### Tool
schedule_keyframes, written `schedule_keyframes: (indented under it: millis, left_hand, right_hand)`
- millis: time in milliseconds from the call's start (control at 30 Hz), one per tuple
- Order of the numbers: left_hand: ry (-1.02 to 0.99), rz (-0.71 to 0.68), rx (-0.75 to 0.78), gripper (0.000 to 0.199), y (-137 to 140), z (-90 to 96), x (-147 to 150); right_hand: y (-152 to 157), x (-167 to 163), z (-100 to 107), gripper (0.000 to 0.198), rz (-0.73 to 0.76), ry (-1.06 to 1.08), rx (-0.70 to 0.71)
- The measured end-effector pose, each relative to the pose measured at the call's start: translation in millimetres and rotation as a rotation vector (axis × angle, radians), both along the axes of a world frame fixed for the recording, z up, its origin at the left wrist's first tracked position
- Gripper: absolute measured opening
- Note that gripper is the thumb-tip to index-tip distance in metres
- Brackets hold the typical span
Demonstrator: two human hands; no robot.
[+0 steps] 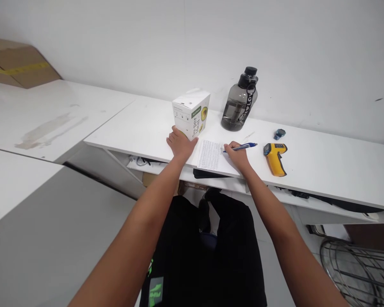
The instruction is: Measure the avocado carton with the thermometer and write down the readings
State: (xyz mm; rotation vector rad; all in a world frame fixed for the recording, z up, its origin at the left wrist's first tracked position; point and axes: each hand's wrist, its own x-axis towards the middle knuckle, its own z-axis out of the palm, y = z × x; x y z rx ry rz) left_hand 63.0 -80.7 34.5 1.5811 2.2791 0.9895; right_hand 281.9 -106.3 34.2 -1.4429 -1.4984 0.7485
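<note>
In the head view, the blue pen [248, 146] lies slantwise in the person's right hand [238, 157], its tip pointing left over the written sheet [210, 155] and its far end sticking out beyond the knuckles; whether the tip meets the paper I cannot tell. That hand is closed, thumb and fingers pinched around the barrel, and it rests near the middle of the front edge of the white bench [323, 157]. The sheet is pale, lies along that same front edge, and carries close rows of handwriting over its left part, too small for me to read. The left hand [181, 144] is half open, curved around the lower near corner of a white box [192, 113], fingers to one side and thumb to the other, just beside the sheet's upper left corner. The carton stands on the bench, toward its left end; up its side runs "Su·per Meal" in dark letters, with avocado halves pictured alongside and a green band whose lettering I can't make out. Behind, near the back edge, stands a smoky grey bottle [238, 104] with a black cap, its dark strap showing white letters, "ELOV" among them. To the right of the writing hand, a yellow and black thermometer gun [276, 160] lies near the front edge, a small blue device [279, 134] just behind it.
</note>
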Motion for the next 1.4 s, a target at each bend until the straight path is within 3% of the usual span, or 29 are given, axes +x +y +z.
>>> schedule_keyframes:
  millis: [1067, 1400]
  left_hand:
    - [0.012, 0.011, 0.004, 0.106, 0, 0.3, 0]
    - [0.01, 0.009, 0.011, 0.105, -1, 0.6, 0]
  right_hand:
    - [-3, 3, 2, 0.048, 0.017, 0.086, -0.011]
    - [5, 7, -13, 0.036, 0.082, -0.034, 0.153]
